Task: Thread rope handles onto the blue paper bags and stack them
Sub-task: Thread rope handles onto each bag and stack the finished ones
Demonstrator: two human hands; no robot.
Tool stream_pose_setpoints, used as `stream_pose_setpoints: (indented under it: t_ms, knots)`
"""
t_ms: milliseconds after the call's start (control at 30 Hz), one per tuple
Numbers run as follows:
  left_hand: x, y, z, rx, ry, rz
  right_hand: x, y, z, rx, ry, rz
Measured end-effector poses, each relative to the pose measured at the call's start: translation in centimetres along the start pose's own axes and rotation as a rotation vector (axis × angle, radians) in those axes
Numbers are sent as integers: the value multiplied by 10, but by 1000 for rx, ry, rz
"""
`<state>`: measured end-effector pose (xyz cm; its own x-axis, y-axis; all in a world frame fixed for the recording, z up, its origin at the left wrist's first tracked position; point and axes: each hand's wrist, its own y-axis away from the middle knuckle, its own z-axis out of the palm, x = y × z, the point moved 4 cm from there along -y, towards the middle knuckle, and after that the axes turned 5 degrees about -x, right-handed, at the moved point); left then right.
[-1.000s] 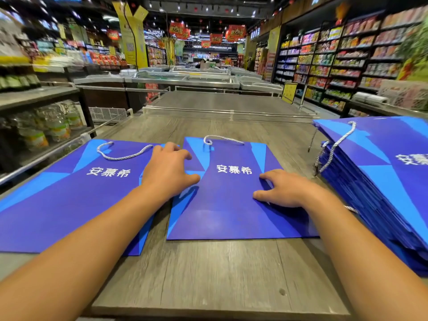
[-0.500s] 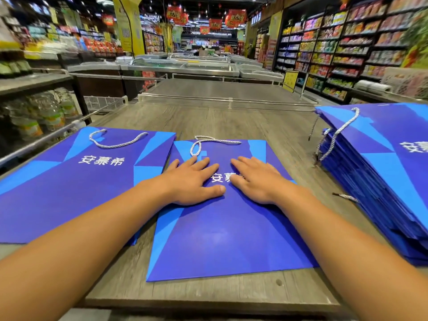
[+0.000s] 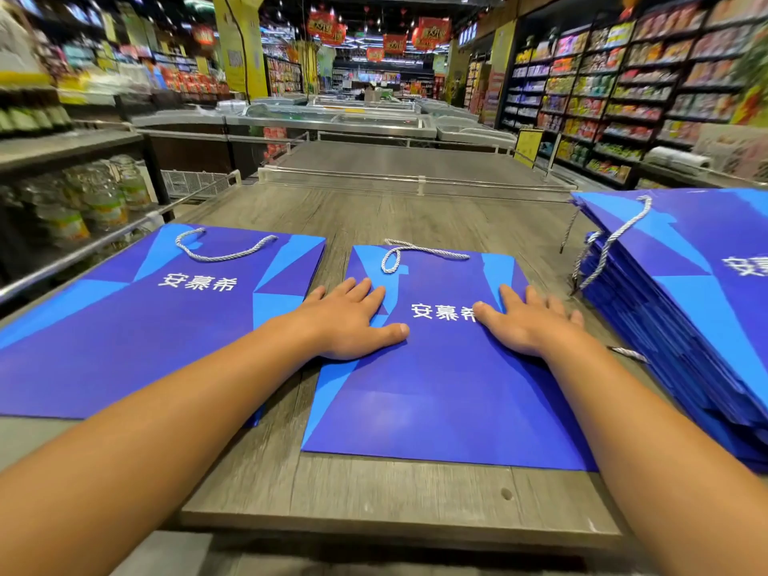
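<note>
Both my left hand [image 3: 353, 322] and right hand [image 3: 528, 322] press flat, fingers spread, on the middle bag [image 3: 440, 392], smoothing it for stacking.

royal-blue bags [image 3: 449, 392] with light-blue facets, white lettering, white-grey twisted rope [image 3: 419, 253]

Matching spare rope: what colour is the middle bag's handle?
White-and-grey twisted rope handle, clearest in the head view.
</note>
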<state>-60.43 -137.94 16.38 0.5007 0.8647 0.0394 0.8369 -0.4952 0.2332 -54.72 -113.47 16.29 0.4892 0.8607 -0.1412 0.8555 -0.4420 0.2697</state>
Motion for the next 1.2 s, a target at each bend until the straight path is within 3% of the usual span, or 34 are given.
stream_pose_setpoints:
  t_ms: [167,333,400,600,700,767,867,967,1200]
  knots:
    - [1,1,-1,25,47,-43,7,-3,-10,166,-96,72]
    - [-1,-4,-2,71,56,-44,13,0,-26,305,-614,-23]
    - [0,-5,-3,103,71,-16,13,3,-33,350,-681,-48]
    - [7,13,-14,240,292,149,25,6,-44,360,-804,20]
    - [11,21,-19,339,406,229,35,8,-39,261,-1000,21]
    - [10,22,-23,440,432,193,40,12,-35,245,-1205,-7]
    - [1,23,-29,538,448,10,45,22,-43,375,-1398,-29]
    - [-13,30,-35,516,608,-118,45,34,-58,506,-1455,-36]
    - [-31,66,-74,623,838,-122,13,61,-102,523,-1300,-150]
